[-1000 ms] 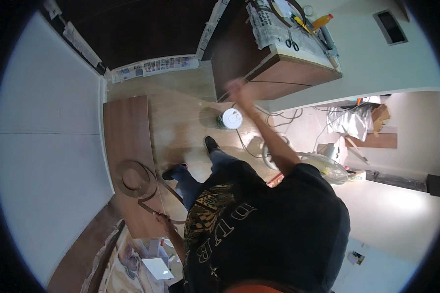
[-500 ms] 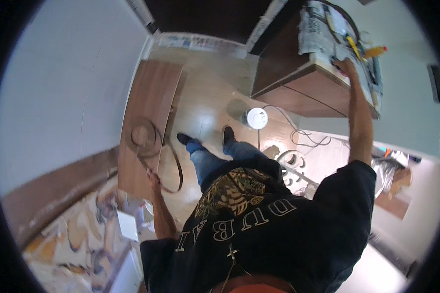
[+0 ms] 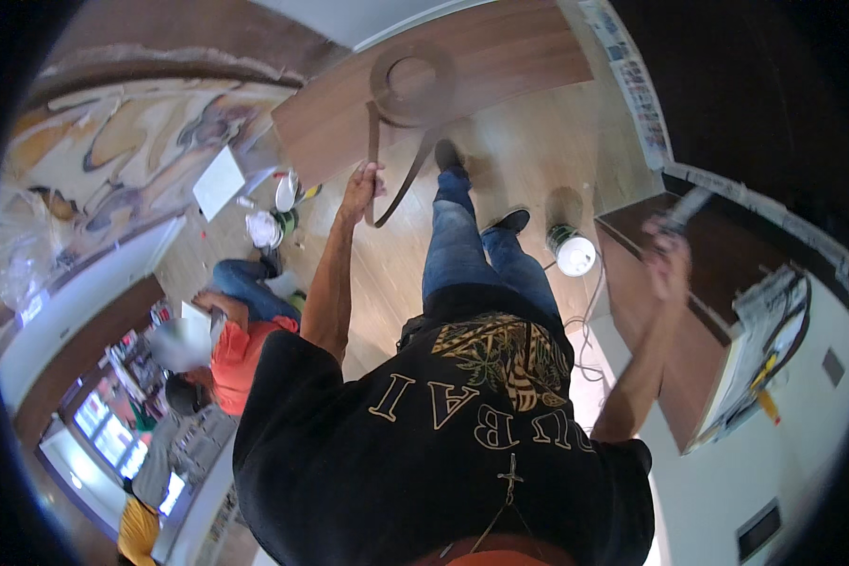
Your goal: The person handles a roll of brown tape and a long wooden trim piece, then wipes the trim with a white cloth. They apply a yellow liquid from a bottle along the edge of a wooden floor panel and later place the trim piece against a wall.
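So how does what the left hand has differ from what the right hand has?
The left hand grips a long brown strip that hangs limp and loops back to a coiled roll on a wooden panel. The right hand holds a short, stiff, grey tool, blurred. The strip is thin and bends; the tool looks straight. Both are held up, away from the body.

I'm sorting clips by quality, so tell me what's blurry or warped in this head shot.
Head view: the right hand and the grey tool in it smear with motion blur; the left hand holding the brown strip is sharper; the fisheye bends the wooden board and wall edges near the dark rim.
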